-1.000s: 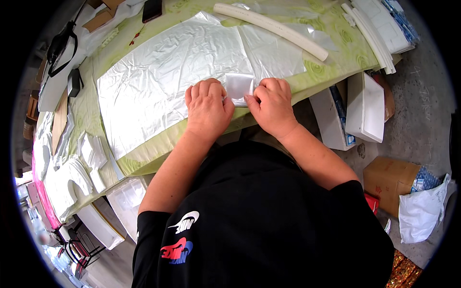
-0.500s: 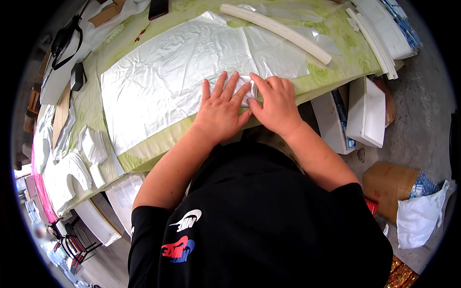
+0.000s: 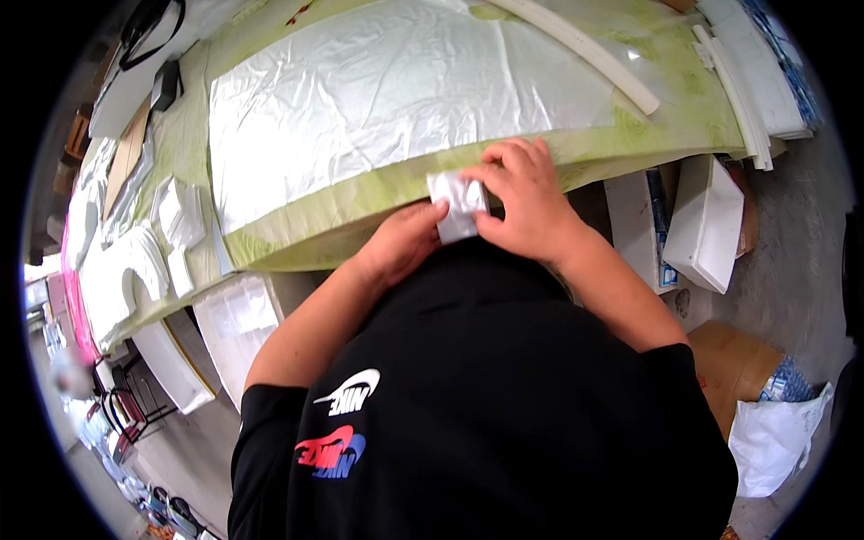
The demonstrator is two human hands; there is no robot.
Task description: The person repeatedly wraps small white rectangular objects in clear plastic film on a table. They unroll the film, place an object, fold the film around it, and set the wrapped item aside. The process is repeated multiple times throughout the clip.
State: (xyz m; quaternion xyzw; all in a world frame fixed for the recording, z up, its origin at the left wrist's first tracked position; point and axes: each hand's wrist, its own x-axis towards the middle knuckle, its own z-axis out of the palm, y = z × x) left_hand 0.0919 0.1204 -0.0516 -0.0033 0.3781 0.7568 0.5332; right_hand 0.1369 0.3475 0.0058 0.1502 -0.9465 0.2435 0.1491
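Just in front of the table's near edge I hold a small folded packet of shiny, whitish clear plastic (image 3: pixel 456 209), close to my body. My left hand (image 3: pixel 403 241) grips its left side, thumb on top and the other fingers mostly hidden behind. On the right side, my right hand (image 3: pixel 526 200) pinches it between thumb and curled fingers. Beyond the hands, a large wrinkled silvery-white plastic sheet (image 3: pixel 360 108) lies flat on the green-patterned tablecloth (image 3: pixel 310 220).
A long cream-coloured tube (image 3: pixel 585 54) lies across the sheet's far right. Stacked white cut pieces (image 3: pixel 135 270) sit at the table's left end. Below the right side are a white box (image 3: pixel 706 225), a cardboard carton (image 3: pixel 733 360) and a white bag (image 3: pixel 774 441). Another white bin (image 3: pixel 236 315) stands below left.
Both hands have come off the sheet and back toward my body, past the table edge. The small plastic packet is now lifted between them. The view has shifted, so the table appears higher.
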